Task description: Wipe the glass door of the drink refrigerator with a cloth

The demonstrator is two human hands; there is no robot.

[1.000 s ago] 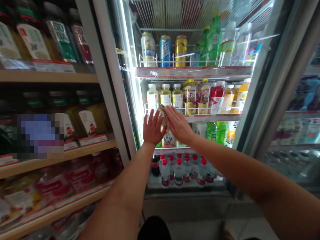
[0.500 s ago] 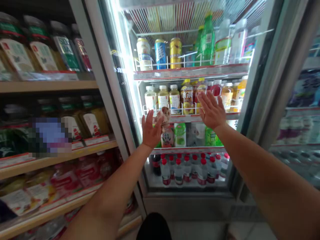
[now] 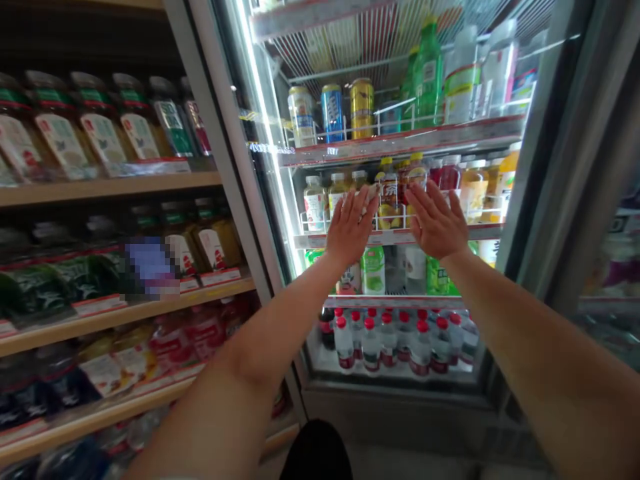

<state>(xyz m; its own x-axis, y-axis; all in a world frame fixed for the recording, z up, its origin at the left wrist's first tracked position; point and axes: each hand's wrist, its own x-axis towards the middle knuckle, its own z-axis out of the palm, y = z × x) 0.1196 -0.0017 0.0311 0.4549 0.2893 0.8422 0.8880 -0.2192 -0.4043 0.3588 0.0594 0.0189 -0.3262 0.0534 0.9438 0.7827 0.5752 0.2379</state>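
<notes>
My left hand (image 3: 351,225) lies with its fingers stretched upward against the glass door (image 3: 395,393) of a lit drinks fridge. Under those fingers it presses a crumpled pale cloth (image 3: 371,193), mostly hidden, with a bit showing at the fingertips. To the right, my right hand (image 3: 440,221) is spread flat on the same glass, holding nothing. Behind the pane, between the hands, stand yellow-capped tea bottles (image 3: 388,193). A green carton (image 3: 373,270) shows on the shelf below.
Cans (image 3: 363,109) and a green bottle (image 3: 429,77) stand on an upper fridge shelf, red-capped water bottles (image 3: 371,343) at the bottom. On the left, an open wooden shelf (image 3: 110,190) carries rows of juice bottles. A dark rounded shape (image 3: 317,453) is at the bottom edge.
My left hand has moved right and slightly up across the glass, covering most of the cloth, closer to my right hand. My right hand stays at about the same place on the door. The view has shifted left.
</notes>
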